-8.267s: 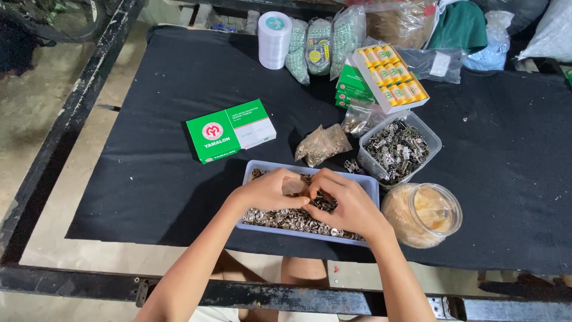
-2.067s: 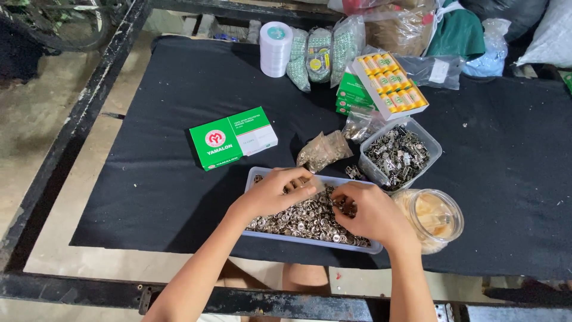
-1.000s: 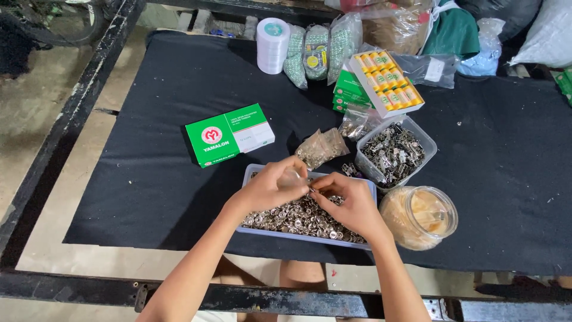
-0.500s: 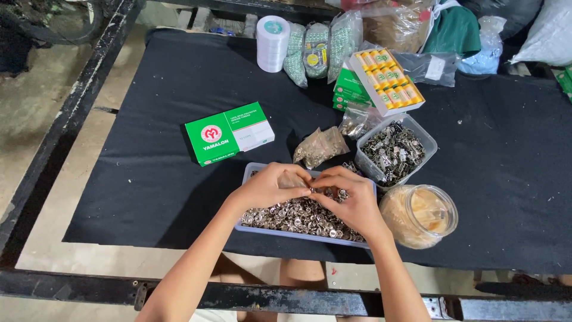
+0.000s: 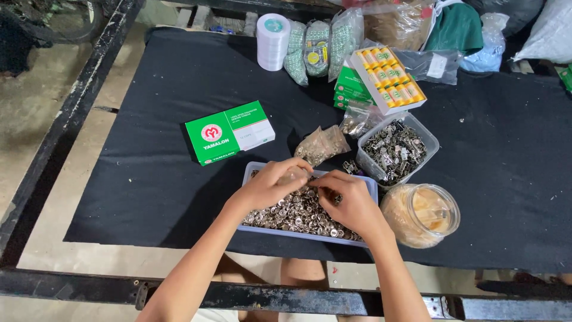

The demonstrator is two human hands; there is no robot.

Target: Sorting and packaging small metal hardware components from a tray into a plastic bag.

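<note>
My left hand [image 5: 271, 185] and right hand [image 5: 348, 203] meet fingertip to fingertip over the pale blue tray [image 5: 249, 173], both grips pressed together on something small between them; what it is I cannot tell. My forearms angle in from the near edge, wrists bent down. Under my hands the tray holds a heap of small metal snap buttons [image 5: 292, 214]. Just right sits a round clear jar [image 5: 423, 214]; beyond it a clear tub of metal clips [image 5: 396, 149]. Far left on the bench's black cloth [image 5: 149, 119] lies a green-and-white box [image 5: 229, 131].
</note>
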